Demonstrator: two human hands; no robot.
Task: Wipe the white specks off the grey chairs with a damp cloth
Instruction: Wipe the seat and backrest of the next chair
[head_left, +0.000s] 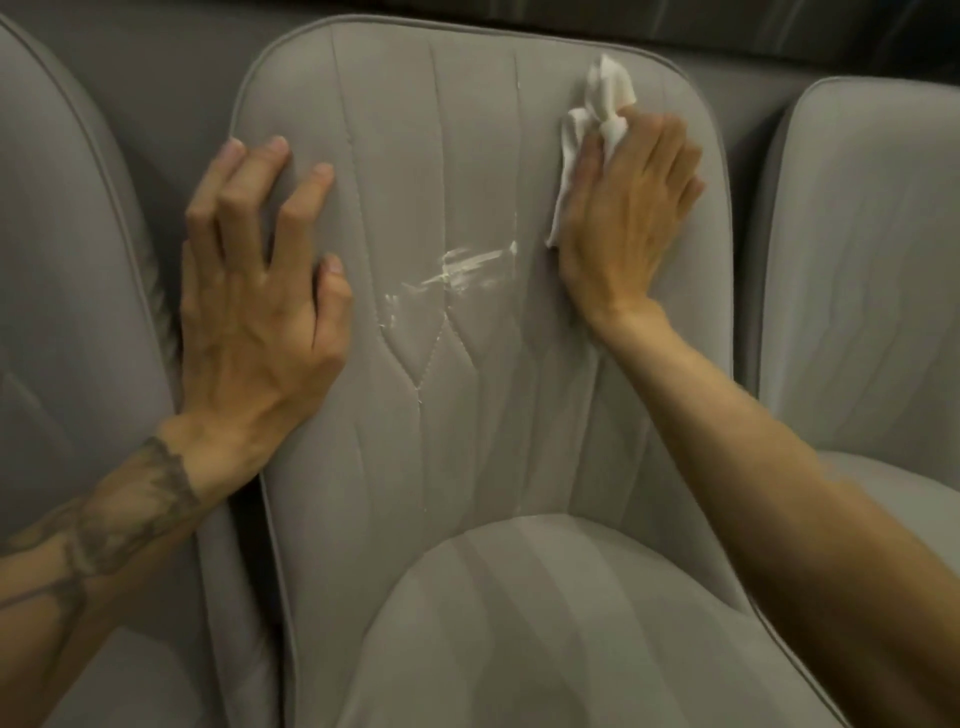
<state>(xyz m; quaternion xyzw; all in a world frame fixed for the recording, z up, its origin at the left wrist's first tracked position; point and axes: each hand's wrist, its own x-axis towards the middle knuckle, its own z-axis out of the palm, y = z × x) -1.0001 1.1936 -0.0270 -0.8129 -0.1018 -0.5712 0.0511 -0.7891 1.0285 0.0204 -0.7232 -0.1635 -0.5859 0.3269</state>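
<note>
A grey upholstered chair (467, 415) fills the middle of the view, its stitched backrest facing me. White smears (457, 273) streak the centre of the backrest, and a thin white line runs up a seam above them. My right hand (628, 218) presses a crumpled white cloth (597, 119) flat against the upper right of the backrest, right of the smears. The cloth bunches out above and left of the fingers. My left hand (260, 291) rests on the backrest's left edge with its fingers spread and bent, fingertips on the fabric.
A second grey chair (62, 312) stands close on the left and a third (872, 270) on the right, with narrow gaps between the backrests. The middle chair's seat cushion (545, 623) lies below my arms. A dark strip runs behind the chairs.
</note>
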